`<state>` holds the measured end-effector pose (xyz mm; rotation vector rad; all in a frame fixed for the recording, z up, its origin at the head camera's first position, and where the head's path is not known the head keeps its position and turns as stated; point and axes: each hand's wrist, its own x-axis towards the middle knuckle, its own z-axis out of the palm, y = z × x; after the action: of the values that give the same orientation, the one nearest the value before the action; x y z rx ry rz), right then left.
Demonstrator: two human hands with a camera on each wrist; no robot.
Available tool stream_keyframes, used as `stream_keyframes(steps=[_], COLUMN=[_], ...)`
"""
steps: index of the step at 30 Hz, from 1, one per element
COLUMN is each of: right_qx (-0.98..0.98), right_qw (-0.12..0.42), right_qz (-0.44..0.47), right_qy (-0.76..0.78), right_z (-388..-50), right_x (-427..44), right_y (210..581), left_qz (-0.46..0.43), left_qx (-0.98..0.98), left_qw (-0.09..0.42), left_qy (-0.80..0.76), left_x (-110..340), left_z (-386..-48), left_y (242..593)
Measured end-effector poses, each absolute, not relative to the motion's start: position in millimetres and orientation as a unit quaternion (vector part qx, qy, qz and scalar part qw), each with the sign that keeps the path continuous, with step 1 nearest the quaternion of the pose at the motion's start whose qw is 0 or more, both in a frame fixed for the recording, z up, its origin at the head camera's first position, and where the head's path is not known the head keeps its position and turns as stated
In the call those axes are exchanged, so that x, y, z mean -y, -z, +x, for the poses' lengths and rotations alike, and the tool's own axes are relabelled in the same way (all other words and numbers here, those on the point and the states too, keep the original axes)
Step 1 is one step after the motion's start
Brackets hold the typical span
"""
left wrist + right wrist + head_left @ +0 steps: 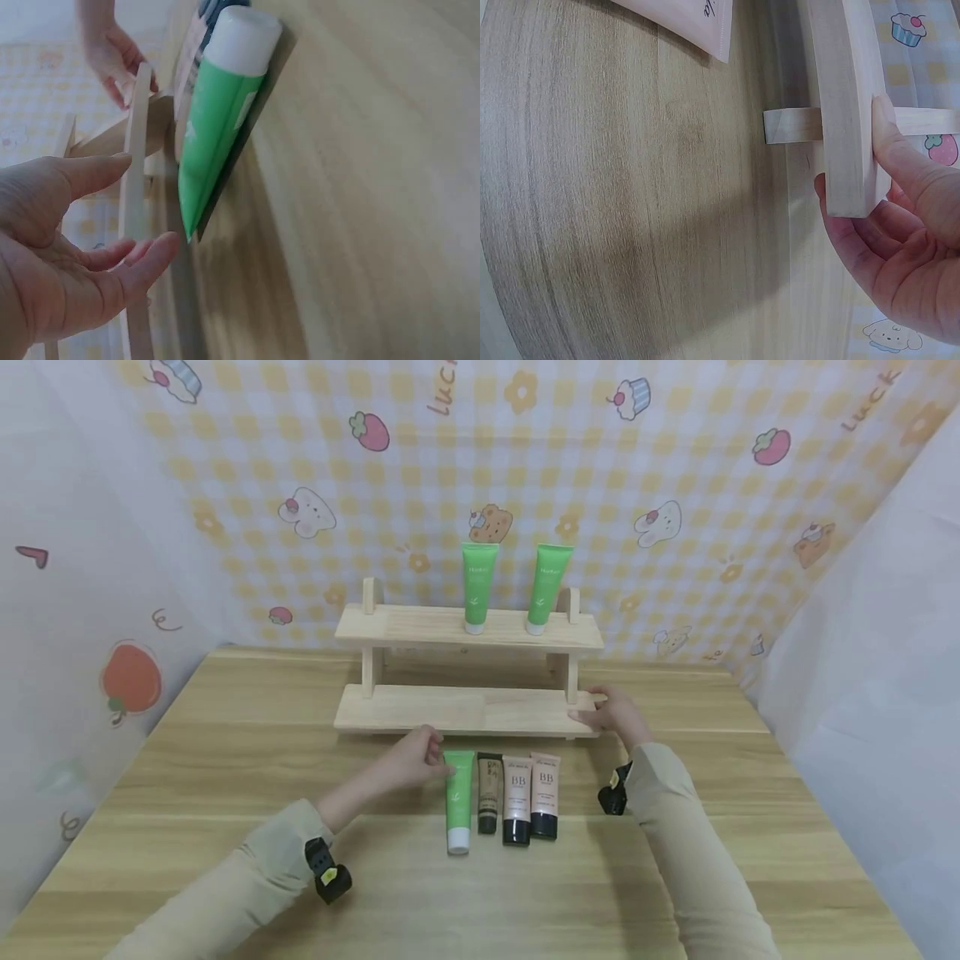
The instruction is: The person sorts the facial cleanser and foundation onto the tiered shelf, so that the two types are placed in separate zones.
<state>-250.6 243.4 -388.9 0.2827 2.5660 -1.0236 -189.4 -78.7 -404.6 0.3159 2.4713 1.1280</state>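
Note:
A two-tier wooden rack [465, 712] stands at the back of the table. My right hand [617, 714] grips the right end of its lower board; in the right wrist view the fingers of the hand [907, 217] curl under the board [847, 112], thumb on top. My left hand [412, 760] is beside the top end of a green tube [459, 793] lying in front of the rack. In the left wrist view the hand [82, 247] has thumb and fingers apart, with nothing between them, near the green tube [214, 127].
Right of the green tube lie a small dark-capped tube [488, 789] and two pink BB tubes [517, 793], [545, 789]. Two green tubes [478, 585], [548, 585] stand on the upper shelf. A patterned cloth [420, 485] hangs behind the rack.

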Motion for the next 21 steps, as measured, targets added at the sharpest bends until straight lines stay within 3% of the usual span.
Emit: stream_keyframes(steps=[9, 21], right_qx=[-0.911, -0.903], right_qw=[0.179, 0.183], right_qz=[0.095, 0.103], right_qy=[0.358, 0.374], right_z=[-250, -251], right_x=[-245, -246], right_y=[387, 389], left_qz=[0.091, 0.082], left_qx=[-0.873, -0.863], left_qw=[0.246, 0.252], left_qy=[-0.411, -0.430], left_x=[68, 52], left_z=[-172, -166], left_y=[420, 427])
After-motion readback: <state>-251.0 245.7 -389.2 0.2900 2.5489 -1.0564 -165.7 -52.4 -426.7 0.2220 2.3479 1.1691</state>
